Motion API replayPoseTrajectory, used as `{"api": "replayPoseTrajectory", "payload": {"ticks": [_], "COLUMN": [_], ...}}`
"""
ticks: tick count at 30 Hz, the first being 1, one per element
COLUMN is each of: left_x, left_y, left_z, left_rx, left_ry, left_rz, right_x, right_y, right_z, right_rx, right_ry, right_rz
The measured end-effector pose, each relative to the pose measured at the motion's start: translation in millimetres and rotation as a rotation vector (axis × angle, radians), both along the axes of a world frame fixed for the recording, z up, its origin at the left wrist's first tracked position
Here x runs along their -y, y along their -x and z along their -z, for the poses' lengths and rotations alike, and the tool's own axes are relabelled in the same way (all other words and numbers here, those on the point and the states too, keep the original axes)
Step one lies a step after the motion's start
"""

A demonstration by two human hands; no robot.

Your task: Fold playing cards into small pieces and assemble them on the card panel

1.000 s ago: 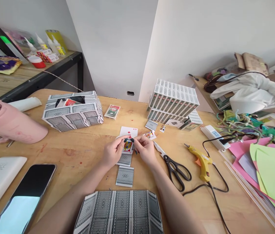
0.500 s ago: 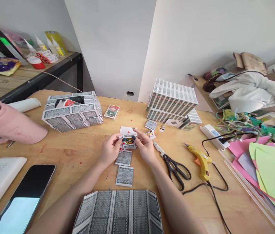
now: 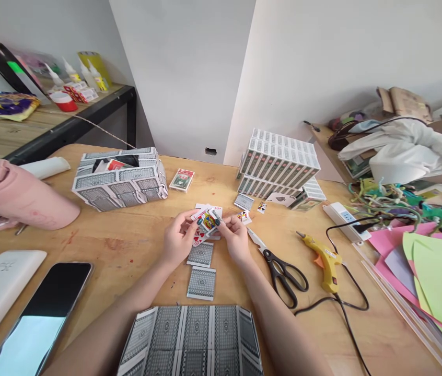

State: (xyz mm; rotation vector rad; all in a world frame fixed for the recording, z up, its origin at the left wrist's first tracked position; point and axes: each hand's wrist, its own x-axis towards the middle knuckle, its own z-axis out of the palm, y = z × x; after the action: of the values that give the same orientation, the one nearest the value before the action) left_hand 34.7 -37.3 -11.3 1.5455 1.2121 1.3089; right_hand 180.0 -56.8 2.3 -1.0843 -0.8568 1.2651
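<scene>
Between both hands is a playing card with a colourful court figure and a folded-looking white edge. My left hand pinches its left side with thumb and fingers. On its right side my right hand pinches it, thumb on top. Beneath lie more playing cards, one with red hearts, partly hidden by the hands. Closer to me are two grey-backed cards, face down. At the bottom edge stands a piece covered in grey-backed cards.
Black-handled scissors and a yellow glue gun with its cable lie on the right. Behind are stacked card boxes, a single card pack and a card-covered box. A phone and pink tumbler are left.
The held court card has turned from level to a tilt, its right side higher. More of the hearts card beneath shows now. Both hands keep their pinch.
</scene>
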Motion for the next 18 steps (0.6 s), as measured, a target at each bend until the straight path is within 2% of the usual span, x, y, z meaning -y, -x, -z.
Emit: {"api": "replayPoseTrajectory", "payload": {"ticks": [2, 6, 12, 18], "left_x": [-2, -2, 4, 10], "left_y": [1, 2, -5, -8], "left_z": [-1.0, -4.3, -3.8, -6.4], "left_rx": [-0.013, -0.117, -0.051, -0.088], "left_ry": [-0.067, -0.169, -0.055, -0.035], "left_rz": [-0.024, 0.032, -0.008, 0.01], "right_x": [2, 3, 4, 7], "right_y": [1, 1, 5, 14], "right_z": [0.0, 0.9, 0.1, -5.3], "right_rx": [0.068, 0.168, -0.025, -0.168], "right_ry": [-0.025, -0.075, -0.025, 0.015], "right_rz": [-0.043, -0.056, -0.116, -0.159]}}
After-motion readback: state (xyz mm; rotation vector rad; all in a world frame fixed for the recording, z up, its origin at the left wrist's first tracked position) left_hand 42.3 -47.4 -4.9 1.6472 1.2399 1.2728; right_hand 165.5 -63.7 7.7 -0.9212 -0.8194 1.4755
